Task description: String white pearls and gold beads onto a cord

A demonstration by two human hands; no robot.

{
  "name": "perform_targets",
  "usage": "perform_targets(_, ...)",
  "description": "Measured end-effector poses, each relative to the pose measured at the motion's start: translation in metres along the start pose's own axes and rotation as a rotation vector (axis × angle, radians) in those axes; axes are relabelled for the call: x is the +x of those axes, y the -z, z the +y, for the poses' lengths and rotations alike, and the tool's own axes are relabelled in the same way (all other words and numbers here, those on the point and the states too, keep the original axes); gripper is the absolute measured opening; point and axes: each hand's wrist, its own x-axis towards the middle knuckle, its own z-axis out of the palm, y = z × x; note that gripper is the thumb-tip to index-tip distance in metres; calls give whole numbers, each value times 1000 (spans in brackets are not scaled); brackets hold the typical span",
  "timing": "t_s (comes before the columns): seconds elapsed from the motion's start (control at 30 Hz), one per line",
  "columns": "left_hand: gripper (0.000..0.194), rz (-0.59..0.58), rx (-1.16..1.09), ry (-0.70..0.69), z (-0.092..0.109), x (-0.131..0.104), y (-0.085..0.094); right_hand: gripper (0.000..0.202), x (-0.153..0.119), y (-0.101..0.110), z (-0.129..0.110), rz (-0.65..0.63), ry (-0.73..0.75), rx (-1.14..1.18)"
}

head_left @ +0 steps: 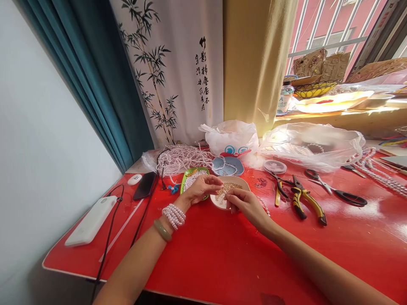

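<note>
Red tabletop (203, 254): gold beads (232, 186) beside left fingers (210, 179) and right fingers (239, 195), pinched, contents unclear.

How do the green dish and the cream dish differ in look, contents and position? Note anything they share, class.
Colour: the green dish is bright, the cream dish pale.
Contents: the green dish holds pearly white beads; the cream dish holds gold-coloured beads.
Position: the green dish lies left of the cream dish.
Shared: both sit on the red table, partly hidden from view.
</note>
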Motion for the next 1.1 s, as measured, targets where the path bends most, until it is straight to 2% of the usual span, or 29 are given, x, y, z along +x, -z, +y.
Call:
perform_targets(0.2, 26, -46, 72, -30, 1, -1, -2, 19, 1, 1, 2, 13, 7, 5)
perform_targets(0.47, 22, -30, 79, -42, 1, -1, -1, 24, 2, 2, 2, -6, 0, 5)
perform_targets(0.67, 18, -15, 164, -150, 4, -1, -8, 28, 4, 12, 1, 136, 94, -108)
perform_targets(0.77, 18, -15, 227, -204, 4, -3, -16, 29, 4, 16, -5, 79, 122, -156)
perform_targets(0.9, 20, 55, 278, -227, 2, -2, -19, 24, 6, 18, -6, 2, 122, -164)
perform_targets(1.0, 24, 104, 406, -216, 0, 1, -15, 23, 9, 19, -3, 29, 107, -143)
perform_targets(1.1, 21, 148, 767, -239, -2, 1, -11, 23, 10, 21, -1, 99, 114, -76)
